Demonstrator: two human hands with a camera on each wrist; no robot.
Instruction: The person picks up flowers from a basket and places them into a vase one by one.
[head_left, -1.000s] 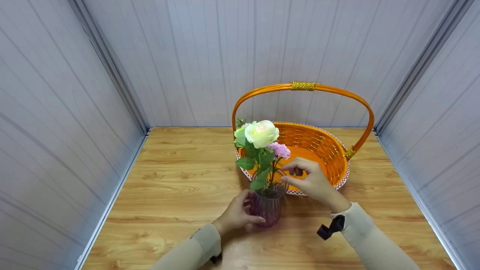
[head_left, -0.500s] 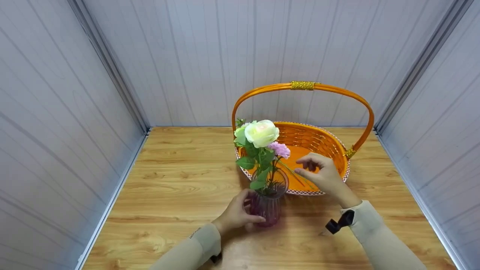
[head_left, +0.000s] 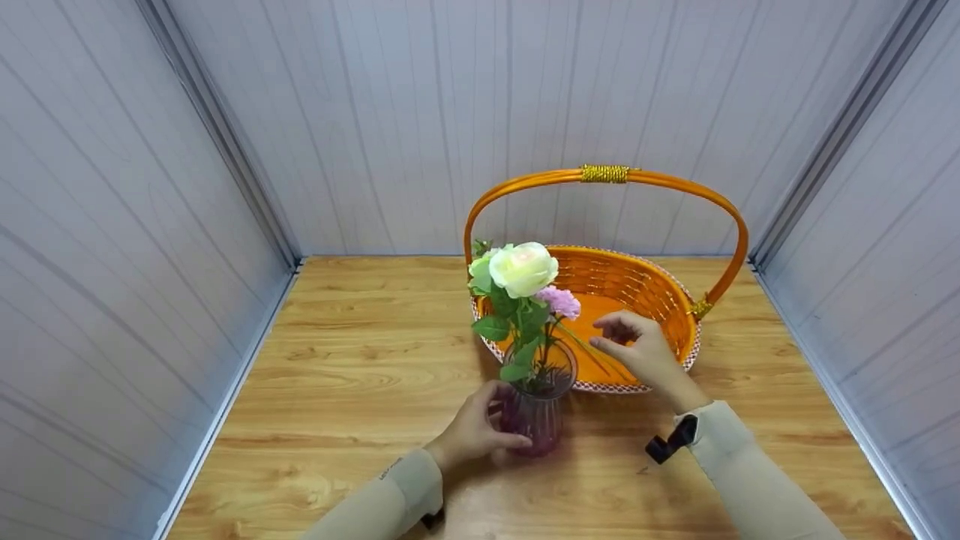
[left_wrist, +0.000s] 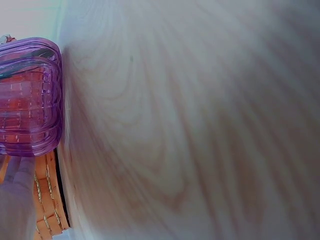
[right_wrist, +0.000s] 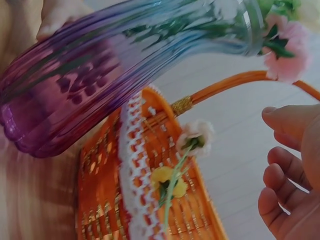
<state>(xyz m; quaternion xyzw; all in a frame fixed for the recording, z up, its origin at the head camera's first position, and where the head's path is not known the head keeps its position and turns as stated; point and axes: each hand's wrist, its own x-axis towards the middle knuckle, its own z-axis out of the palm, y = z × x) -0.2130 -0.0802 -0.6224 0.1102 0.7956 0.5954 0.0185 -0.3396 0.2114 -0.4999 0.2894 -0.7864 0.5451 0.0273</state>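
Pale panelled walls (head_left: 375,112) fill the top and both sides of the head view, and a wood-grain tabletop (head_left: 360,330) spreads across its lower middle. Right of centre sits an orange woven basket (head_left: 622,274), its tall arched handle (head_left: 705,190) rising in front of the back wall and bound at the top with gold cord (head_left: 604,174). Light sleeves (head_left: 757,472) enter from the bottom edge.

Just in front of the basket, slightly right of the middle of the frame, the ribbed glass vase (head_left: 536,420) stands on the tabletop — clear near the mouth, purple toward the base. The left hand (head_left: 472,427) grasps it from the left, thumb across the near side. The right hand (head_left: 645,352) is released, fingers loosely bent and thumb apart from them, over the basket's interior in the frame and well clear of the vase.

A large cream rose (head_left: 523,270) tops the vase, with green leaves (head_left: 492,327) below it and a smaller pink flower (head_left: 561,301) to its right. Thin stems show inside the basket; the right wrist view shows a pale bloom (right_wrist: 196,137) and a yellow one (right_wrist: 170,185) there.
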